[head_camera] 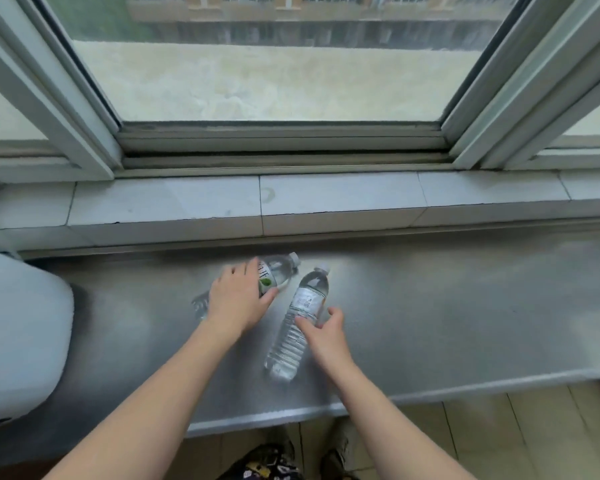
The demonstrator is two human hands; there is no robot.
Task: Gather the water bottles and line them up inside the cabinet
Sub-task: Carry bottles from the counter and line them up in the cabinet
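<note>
While both arms reach out over the steel counter (430, 323), two clear water bottles lie on their sides on it, below the tiled window sill (326, 199). The far bottle (278, 270), with a white label carrying a green mark, lies with its cap pointing toward the sill and to the right; the left hand (236, 299) is laid over its middle, fingers curled across the top and thumb wrapped round the near side of the label, so it grips that bottle, whose base shows just beyond the wrist on the left. The near bottle (300, 320) lies just beside it on the right, apart from it, cap away from the person and its ribbed base toward the counter's front edge. The right hand (326, 332) is at this bottle's mid-section: the fingertips (300, 320) touch it below the label while the thumb stands off to the right, so the hand is spread and not closed round anything. A large pale rounded object (18, 334) sits on the counter at far left. Beyond the sill, the window (274, 64) looks onto a flat roof and a building.
</note>
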